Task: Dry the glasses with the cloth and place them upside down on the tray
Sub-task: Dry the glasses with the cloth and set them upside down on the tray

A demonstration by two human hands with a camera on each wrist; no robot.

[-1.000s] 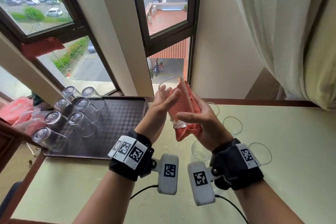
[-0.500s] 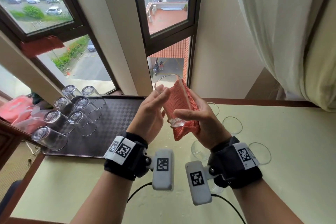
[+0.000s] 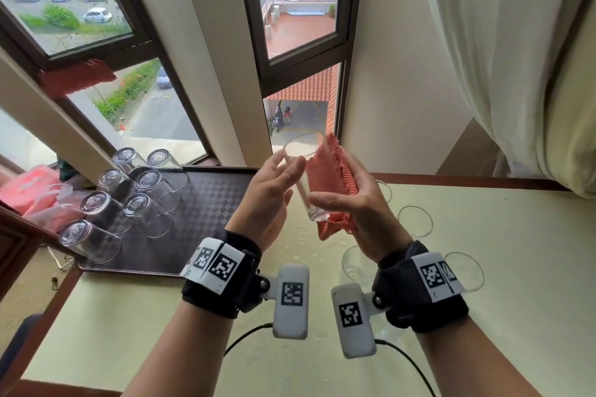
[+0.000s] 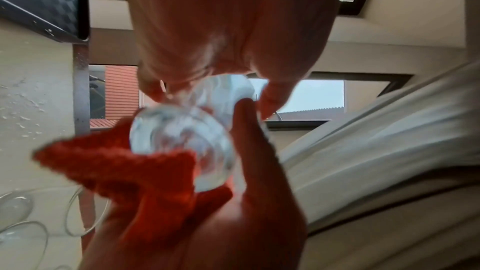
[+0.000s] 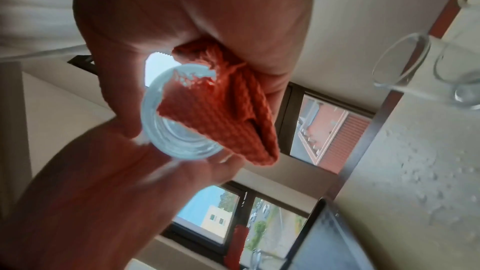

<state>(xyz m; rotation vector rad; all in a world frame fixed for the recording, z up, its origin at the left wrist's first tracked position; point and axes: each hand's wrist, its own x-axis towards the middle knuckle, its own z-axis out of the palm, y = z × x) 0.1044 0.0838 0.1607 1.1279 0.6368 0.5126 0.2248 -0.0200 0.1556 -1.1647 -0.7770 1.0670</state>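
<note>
I hold a clear glass (image 3: 304,184) tilted in the air above the table, its mouth away from me. My left hand (image 3: 287,180) holds it from the left, with fingers on either side of it in the left wrist view (image 4: 221,17). My right hand (image 3: 342,203) grips an orange-red cloth (image 3: 332,174) against the glass's right side, thumb across the base. The right wrist view shows the cloth (image 5: 233,120) bunched against the glass (image 5: 179,137). The dark checkered tray (image 3: 209,213) lies to the left with several glasses (image 3: 151,171) upside down on it.
Several upright glasses (image 3: 414,221) stand on the pale table (image 3: 483,316) to the right, one under my right wrist (image 3: 354,264). Water drops lie on the table below my hands. Windows and a curtain (image 3: 516,58) stand behind. A pink bag (image 3: 29,190) sits left of the tray.
The cloth has shifted from covering the glass to its right side, so the left half now shows clear. Both hands stay in about the same spot.
</note>
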